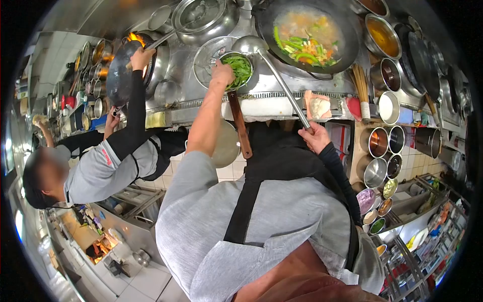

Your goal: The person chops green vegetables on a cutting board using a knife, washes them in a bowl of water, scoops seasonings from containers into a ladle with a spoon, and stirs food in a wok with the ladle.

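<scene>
My left hand [222, 74] is at the left edge of a round strainer with a wooden handle [236, 113], over the green leaves [238, 70] in it; its fingertips are hidden among the leaves. Under the strainer lies a wide metal bowl [204, 61]. My right hand [314, 138] is wrapped round the handle end of a long metal ladle [277, 75], whose bowl rests beside the strainer. Behind the ladle, a black wok [348, 43] holds steaming broth with green, orange and white vegetable pieces [308, 43].
A co-worker [108, 166] stands at the left with a dark wok [119, 75] near a flame [135, 38]. A lidded pot [205, 22] is at the back. Sauce pots [383, 38], a bamboo brush [361, 90] and ingredient containers [367, 201] line the right.
</scene>
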Demonstrator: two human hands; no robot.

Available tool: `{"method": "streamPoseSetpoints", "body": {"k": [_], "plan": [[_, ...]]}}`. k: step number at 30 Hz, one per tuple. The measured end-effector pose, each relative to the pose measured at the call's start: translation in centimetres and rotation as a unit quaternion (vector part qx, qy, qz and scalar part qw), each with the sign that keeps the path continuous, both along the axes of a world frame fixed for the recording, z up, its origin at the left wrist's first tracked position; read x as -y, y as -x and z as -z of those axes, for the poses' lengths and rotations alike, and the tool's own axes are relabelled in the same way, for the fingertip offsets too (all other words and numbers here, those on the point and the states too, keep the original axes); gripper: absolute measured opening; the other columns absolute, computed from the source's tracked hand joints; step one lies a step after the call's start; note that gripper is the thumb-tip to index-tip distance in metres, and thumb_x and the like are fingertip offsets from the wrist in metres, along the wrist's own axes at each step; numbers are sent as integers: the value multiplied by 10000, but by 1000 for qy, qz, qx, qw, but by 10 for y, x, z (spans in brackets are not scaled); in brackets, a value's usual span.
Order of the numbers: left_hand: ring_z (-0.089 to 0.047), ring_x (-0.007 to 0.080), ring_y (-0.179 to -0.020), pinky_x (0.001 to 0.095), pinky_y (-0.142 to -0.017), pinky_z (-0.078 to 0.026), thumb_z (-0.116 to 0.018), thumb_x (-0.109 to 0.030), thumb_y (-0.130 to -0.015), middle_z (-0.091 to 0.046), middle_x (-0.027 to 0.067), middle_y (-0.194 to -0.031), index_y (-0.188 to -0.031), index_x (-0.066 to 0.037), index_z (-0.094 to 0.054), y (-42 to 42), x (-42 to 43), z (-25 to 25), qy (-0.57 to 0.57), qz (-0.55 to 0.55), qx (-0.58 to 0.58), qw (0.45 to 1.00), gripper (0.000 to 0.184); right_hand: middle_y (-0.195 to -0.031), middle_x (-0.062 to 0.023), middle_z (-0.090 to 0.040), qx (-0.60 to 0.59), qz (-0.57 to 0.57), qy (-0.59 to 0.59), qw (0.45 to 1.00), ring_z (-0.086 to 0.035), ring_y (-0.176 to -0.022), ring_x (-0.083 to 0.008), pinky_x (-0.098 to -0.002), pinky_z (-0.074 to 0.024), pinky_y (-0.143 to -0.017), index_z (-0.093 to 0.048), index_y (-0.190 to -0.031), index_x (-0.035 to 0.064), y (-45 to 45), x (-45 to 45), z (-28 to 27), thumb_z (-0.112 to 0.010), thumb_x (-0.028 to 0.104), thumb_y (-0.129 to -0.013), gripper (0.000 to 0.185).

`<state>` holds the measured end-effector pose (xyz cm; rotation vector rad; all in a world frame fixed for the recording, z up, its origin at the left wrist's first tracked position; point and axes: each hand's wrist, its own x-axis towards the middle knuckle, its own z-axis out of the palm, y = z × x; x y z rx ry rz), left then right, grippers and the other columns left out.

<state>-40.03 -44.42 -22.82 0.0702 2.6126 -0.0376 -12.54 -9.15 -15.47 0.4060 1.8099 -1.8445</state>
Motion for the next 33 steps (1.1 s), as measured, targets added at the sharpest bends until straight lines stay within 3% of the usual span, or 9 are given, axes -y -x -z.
{"method": "streamPoseSetpoints", "body": {"k": [8, 11, 13, 17, 19, 24, 27, 30, 33], "plan": [[-599, 434, -1210, 428, -1064, -500, -799, -288, -793, -442, 335, -1455, -1286, 13, -597, 6, 35, 112, -91, -38, -107, 989, 612, -590, 39, -490, 38, -6, 3, 999, -423, -432, -64, -253, -315, -395, -567, -877, 77, 7, 4, -13, -724, 176, -941, 196], [-591, 449, -1215, 439, -1059, -499, -785, -281, -807, -434, 354, -1447, -1310, 15, -572, 3, 16, 35, -80, -51, -9, 996, 621, -585, 41, -483, 32, -4, 1, 999, -417, -423, -65, -258, -310, -384, -564, -881, 78, 6, 3, -9, -723, 171, -941, 193], [-591, 451, -1215, 453, -1040, -505, -782, -293, -814, -426, 341, -1452, -1334, 16, -554, -3, 9, 25, -88, -63, -100, 989, 646, -583, 41, -477, 26, -2, 6, 1000, -411, -417, -66, -261, -304, -376, -562, -886, 79, 3, 1, -2, -720, 166, -942, 190], [-639, 455, -1092, 466, -985, -522, -808, -357, -803, -494, 315, -1327, -1303, -31, -598, -21, -11, 37, -160, -56, -181, 969, 633, -584, 41, -469, 35, 2, 19, 999, -404, -411, -66, -259, -290, -370, -556, -896, 80, 6, 1, -8, -713, 153, -946, 181], [-641, 453, -1093, 466, -985, -525, -797, -356, -812, -455, 310, -1362, -1333, -41, -576, -14, -2, 71, -140, -47, -167, 975, 648, -587, 40, -468, 47, 2, 15, 999, -401, -410, -66, -256, -286, -371, -553, -901, 80, 9, 3, -14, -711, 146, -946, 177], [-600, 474, -1182, 478, -1002, -518, -783, -325, -817, -383, 325, -1451, -1393, -79, -544, -5, -9, 40, -89, -103, -67, 988, 671, -593, 39, -473, 43, 9, 12, 999, -397, -408, -62, -252, -292, -372, -551, -901, 82, 7, 1, -16, -708, 137, -946, 172], [-591, 490, -1180, 468, -1011, -517, -806, -356, -802, -364, 338, -1440, -1404, -31, -514, -22, -16, 24, -87, -145, -233, 958, 744, -600, 36, -484, 23, 1, 4, 1000, -398, -408, -62, -250, -299, -372, -553, -901, 86, 3, -3, -6, -714, 147, -944, 177], [-634, 492, -1088, 453, -988, -533, -823, -434, -784, -394, 369, -1382, -1431, 1, -449, -28, -13, 45, -84, -142, -154, 974, 864, -604, 36, -488, 31, -6, 6, 999, -399, -405, -63, -251, -299, -368, -554, -898, 89, 3, -4, -6, -718, 156, -946, 183], [-642, 470, -1085, 455, -981, -537, -831, -361, -769, -444, 356, -1330, -1393, 44, -454, -20, -6, 66, -95, -149, -124, 976, 834, -601, 38, -486, 42, -8, 6, 999, -402, -403, -63, -252, -300, -365, -555, -894, 91, 6, -3, -10, -718, 161, -950, 186]]}}
